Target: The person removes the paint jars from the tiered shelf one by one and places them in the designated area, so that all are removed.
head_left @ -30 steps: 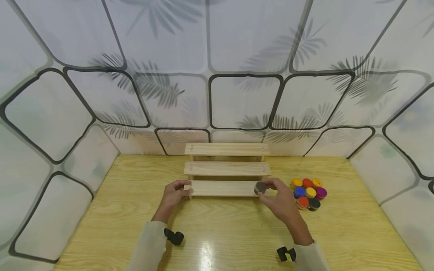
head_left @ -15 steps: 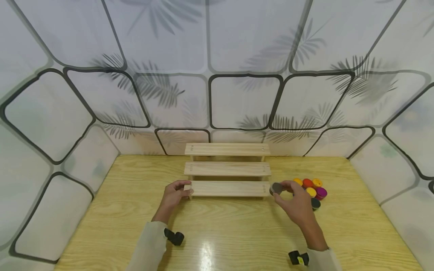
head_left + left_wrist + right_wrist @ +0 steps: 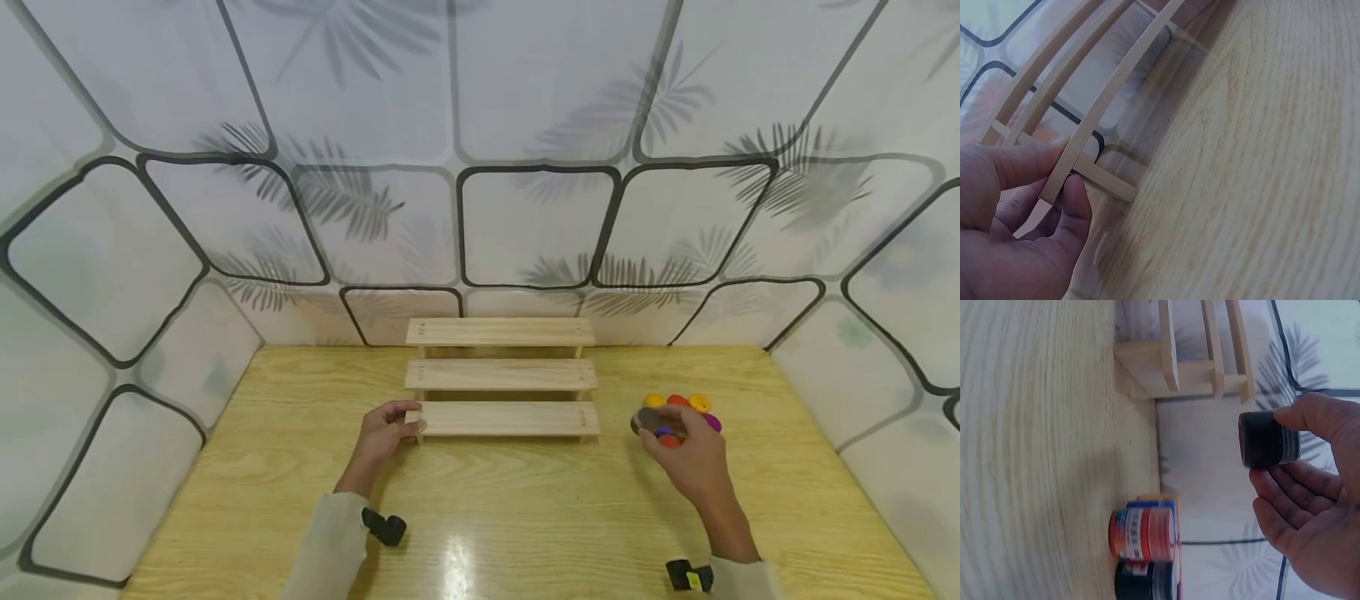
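A three-tier wooden rack (image 3: 501, 418) stands against the back wall, its tiers bare. My left hand (image 3: 384, 433) pinches the left end of its lowest board, thumb and fingers on either side in the left wrist view (image 3: 1022, 212). Between thumb and fingers, my right hand (image 3: 693, 454) holds a small dark paint jar (image 3: 1262, 439) in the air, right of the rack and in front of the jar group. The red paint jar (image 3: 1141, 534) and a black paint jar (image 3: 1144, 580) stand on the table below it. In the head view the hand hides part of the group.
Several more paint jars stand close together, among them a yellow one (image 3: 699, 403), a purple one (image 3: 712, 423) and a blue one (image 3: 663, 432). The wood-grain table (image 3: 480, 500) is bounded by patterned fabric walls (image 3: 540, 225).
My right hand has carried the dark jar rightward, from over the right end of the lowest board to the jar group. The left hand has stayed on the rack.
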Demonstrator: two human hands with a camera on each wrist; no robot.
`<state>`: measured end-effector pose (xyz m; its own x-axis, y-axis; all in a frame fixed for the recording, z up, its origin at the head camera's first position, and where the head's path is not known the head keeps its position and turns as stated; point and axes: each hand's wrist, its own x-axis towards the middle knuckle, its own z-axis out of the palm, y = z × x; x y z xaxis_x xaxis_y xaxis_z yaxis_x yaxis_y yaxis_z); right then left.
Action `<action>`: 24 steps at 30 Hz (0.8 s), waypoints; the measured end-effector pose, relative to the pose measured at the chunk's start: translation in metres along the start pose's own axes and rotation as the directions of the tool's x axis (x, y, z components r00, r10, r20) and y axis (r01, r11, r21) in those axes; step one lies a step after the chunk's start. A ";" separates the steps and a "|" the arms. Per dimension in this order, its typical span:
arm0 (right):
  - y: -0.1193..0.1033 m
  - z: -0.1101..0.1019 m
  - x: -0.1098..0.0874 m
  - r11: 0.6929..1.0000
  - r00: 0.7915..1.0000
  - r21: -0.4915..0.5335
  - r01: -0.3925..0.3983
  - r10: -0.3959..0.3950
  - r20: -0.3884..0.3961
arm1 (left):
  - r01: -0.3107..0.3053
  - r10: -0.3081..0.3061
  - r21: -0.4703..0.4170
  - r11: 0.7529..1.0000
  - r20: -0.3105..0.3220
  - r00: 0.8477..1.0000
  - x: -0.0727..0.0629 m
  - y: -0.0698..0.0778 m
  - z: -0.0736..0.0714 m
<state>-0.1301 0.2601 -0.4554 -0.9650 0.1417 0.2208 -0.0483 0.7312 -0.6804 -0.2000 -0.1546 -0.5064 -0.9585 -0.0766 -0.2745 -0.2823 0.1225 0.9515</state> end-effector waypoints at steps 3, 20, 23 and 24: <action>0.006 -0.008 -0.001 1.000 1.000 -0.006 -0.018 0.018 -0.010 | -0.002 0.002 0.004 1.000 -0.001 1.000 -0.001 0.000 0.000; 0.041 -0.040 -0.009 0.988 0.991 -0.083 -0.128 0.125 -0.040 | -0.010 0.010 -0.003 1.000 -0.002 1.000 0.001 -0.002 0.000; 0.045 -0.044 -0.009 0.987 0.991 -0.088 -0.131 0.128 -0.034 | -0.004 0.004 -0.005 1.000 0.001 1.000 0.001 -0.002 0.000; 0.046 -0.045 -0.009 0.987 0.991 -0.093 -0.131 0.128 -0.035 | -0.003 0.003 -0.004 1.000 0.004 1.000 0.001 -0.003 0.000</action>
<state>-0.1124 0.3225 -0.4577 -0.9537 0.2570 0.1561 0.1023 0.7655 -0.6352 -0.2004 -0.1553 -0.5091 -0.9595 -0.0726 -0.2722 -0.2793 0.1186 0.9529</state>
